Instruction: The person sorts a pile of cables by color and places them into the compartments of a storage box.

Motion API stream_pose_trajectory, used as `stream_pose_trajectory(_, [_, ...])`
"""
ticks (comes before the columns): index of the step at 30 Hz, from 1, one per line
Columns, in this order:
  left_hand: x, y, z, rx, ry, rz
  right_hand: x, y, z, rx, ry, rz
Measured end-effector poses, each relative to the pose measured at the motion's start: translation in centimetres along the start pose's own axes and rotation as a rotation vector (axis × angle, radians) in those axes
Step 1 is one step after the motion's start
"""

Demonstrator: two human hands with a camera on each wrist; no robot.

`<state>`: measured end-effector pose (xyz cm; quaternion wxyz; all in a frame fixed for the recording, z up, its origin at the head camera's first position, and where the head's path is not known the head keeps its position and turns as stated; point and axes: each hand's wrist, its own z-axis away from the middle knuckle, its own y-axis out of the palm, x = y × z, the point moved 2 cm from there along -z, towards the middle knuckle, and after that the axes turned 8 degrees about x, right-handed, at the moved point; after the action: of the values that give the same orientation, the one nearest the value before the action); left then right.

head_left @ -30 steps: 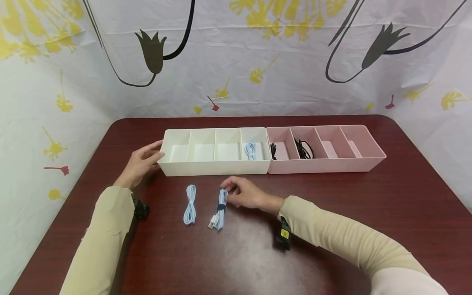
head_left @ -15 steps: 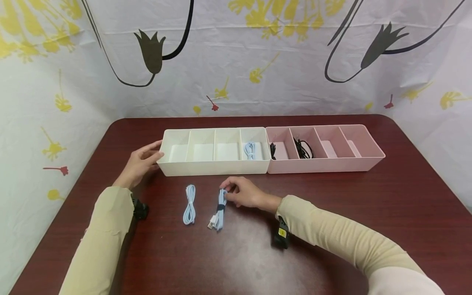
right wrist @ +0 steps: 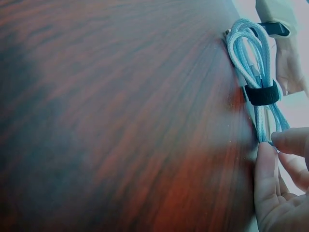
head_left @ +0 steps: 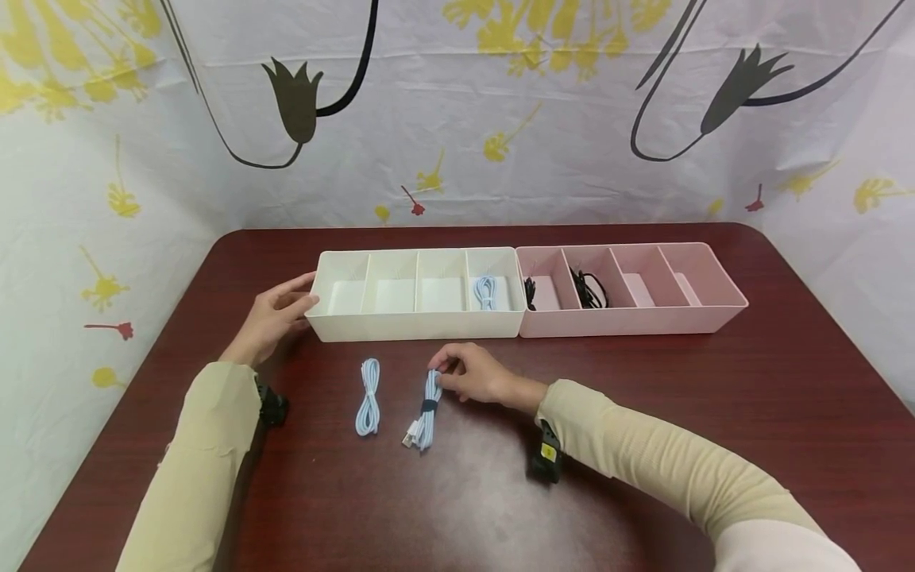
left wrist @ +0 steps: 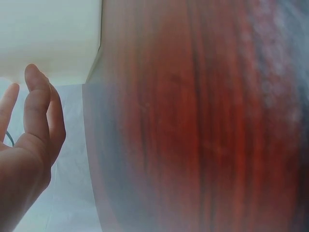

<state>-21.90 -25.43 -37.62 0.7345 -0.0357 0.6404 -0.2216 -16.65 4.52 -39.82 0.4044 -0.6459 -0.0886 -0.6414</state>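
My right hand [head_left: 475, 373] pinches the far end of a light blue USB cable [head_left: 425, 429], coiled and bound with a black strap. In the right wrist view, thumb and fingertips meet on the end of the cable's loops [right wrist: 248, 53], below the strap [right wrist: 262, 94]. Over at the left, my left hand [head_left: 272, 318] touches the end wall of a white divided box [head_left: 422, 326], its fingers loosely extended in the left wrist view. A second coiled light blue cable [head_left: 368, 397] lies on the table between the hands.
Against the white box's right end stands a pink divided box [head_left: 636, 321]. Black cables [head_left: 589, 290] lie in its two left compartments. Another light blue cable [head_left: 485, 292] sits in the white box's rightmost compartment. A patterned cloth [head_left: 457, 119] hangs behind the table [head_left: 486, 508].
The strapped cable has shifted very slightly toward me, still pinched by my right hand. My left hand stays at the white box.
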Motion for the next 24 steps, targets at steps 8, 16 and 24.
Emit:
stream_pose_trajectory(8, [-0.1,0.1,0.1,0.002,0.000,0.008,-0.1,-0.4,0.1,0.055,0.018,-0.046])
stream_pose_trajectory(16, [-0.2,0.1,0.1,-0.001,0.002,0.013,-0.3,-0.9,0.5,0.090,-0.018,-0.125])
stream_pose_trajectory(24, [-0.2,0.1,0.2,0.000,-0.002,0.008,0.1,-1.1,0.9,0.085,-0.048,-0.136])
